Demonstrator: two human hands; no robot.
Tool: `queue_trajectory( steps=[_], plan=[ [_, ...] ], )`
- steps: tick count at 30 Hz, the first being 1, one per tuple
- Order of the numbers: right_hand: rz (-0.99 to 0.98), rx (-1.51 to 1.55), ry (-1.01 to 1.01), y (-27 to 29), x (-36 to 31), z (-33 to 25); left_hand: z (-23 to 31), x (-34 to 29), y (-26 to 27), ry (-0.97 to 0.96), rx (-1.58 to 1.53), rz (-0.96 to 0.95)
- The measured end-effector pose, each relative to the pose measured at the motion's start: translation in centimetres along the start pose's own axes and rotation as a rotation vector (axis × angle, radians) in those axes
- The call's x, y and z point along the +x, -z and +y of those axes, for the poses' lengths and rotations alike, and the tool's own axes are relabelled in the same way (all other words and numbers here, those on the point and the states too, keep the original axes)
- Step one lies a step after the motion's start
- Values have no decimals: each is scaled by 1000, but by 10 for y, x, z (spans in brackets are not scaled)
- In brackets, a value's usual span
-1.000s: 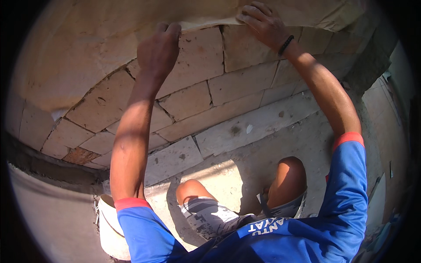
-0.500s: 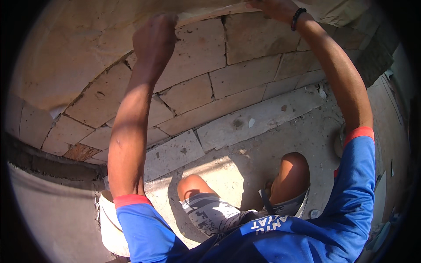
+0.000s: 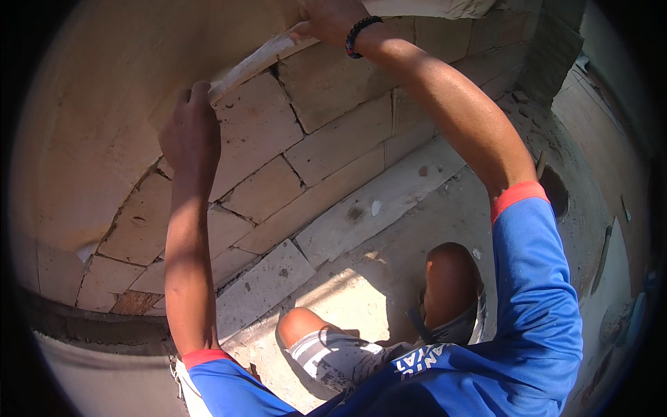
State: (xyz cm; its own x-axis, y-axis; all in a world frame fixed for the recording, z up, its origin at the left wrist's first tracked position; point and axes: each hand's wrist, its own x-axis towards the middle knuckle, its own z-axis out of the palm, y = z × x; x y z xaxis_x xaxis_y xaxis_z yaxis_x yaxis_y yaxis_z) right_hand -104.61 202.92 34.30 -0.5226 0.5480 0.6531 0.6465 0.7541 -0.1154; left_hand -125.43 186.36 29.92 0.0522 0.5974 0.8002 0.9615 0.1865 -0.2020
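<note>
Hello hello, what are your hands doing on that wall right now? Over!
Left hand and right hand both gripping a long straight board, pressed flat against the block wall. Plastered patch beside the left hand. Nothing blocking.

Hard daylight is cast from the upper left, so the plastered wall is washed pale and a bright patch is thrown on the floor. Deep shadow is laid beneath the knees. Straight brick joints are bent toward the rim, where a black circular vignette is seen. Focus is held throughout.
</note>
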Motion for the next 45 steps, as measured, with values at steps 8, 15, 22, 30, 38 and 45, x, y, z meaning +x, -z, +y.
queue_trajectory(
  steps=[8, 15, 22, 30, 38, 45],
  plan=[
    [-37, 53, -61, 8, -2, 0, 69, 29, -12, -314, -94, -106],
    [-295, 91, -74, 4, -4, 16, 72, 39, -50, -262, -49, -63],
    [389, -351, 198, 6, -99, 137, 72, 41, -52, -259, -62, -37],
    [417, -329, 427, 9, -89, 196, 71, 44, -53, -272, -71, -10],
    [113, -39, 327, 24, -42, 204, 66, 36, -57, -345, -123, 100],
    [30, -20, 287, 31, -32, 207, 72, 34, -63, -218, -148, 69]
  ],
)
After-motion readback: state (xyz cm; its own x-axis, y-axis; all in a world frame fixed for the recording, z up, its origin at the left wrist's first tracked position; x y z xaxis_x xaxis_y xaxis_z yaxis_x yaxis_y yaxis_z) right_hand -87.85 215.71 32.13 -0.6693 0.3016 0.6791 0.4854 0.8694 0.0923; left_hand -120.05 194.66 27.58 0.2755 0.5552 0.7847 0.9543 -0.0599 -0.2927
